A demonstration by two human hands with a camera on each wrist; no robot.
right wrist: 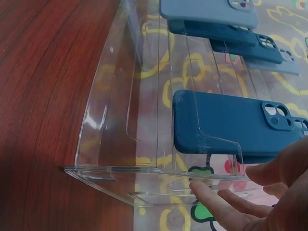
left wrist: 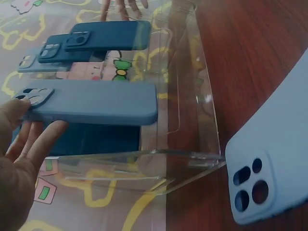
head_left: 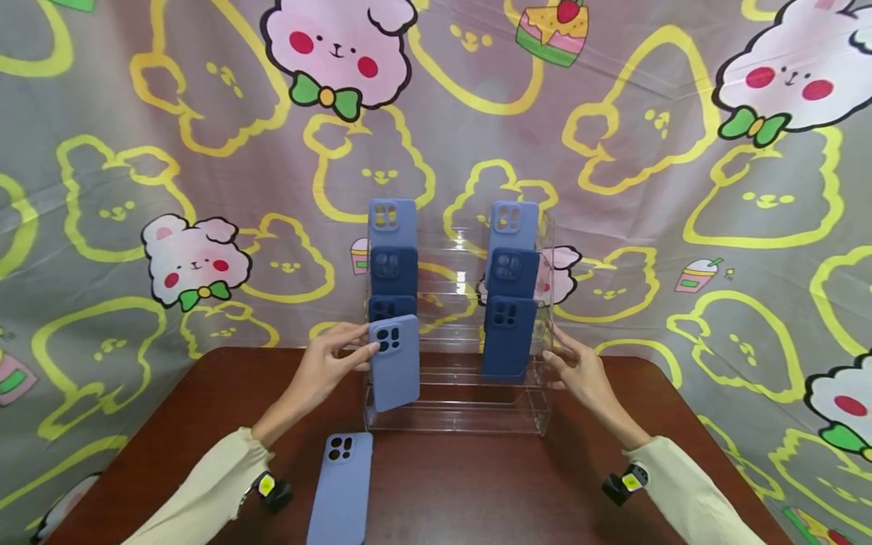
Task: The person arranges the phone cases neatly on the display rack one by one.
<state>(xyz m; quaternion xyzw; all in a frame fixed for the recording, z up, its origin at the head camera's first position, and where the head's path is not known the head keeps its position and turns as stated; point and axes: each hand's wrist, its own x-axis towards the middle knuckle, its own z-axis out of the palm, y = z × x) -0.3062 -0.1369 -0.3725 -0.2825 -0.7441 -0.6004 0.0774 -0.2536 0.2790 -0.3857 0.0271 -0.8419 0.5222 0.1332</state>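
My left hand (head_left: 334, 356) pinches a light blue phone case (head_left: 397, 371) near its camera cutouts. The case is tilted in front of the left column of a clear tiered rack (head_left: 456, 431). Behind it in that column stand a light blue case (head_left: 402, 227) and dark blue cases (head_left: 402, 261). In the right column, a dark blue case (head_left: 509, 348) leans in front of another dark blue one and a light blue one. Beside the rack's right side is my right hand (head_left: 582, 367), fingers extended along the clear panel (right wrist: 110, 169); whether it grips the panel is unclear.
Another light blue phone case (head_left: 341, 484) lies on the brown table (head_left: 463, 484), left of and nearer than the rack. A cartoon-patterned cloth (head_left: 225, 174) hangs behind the table.
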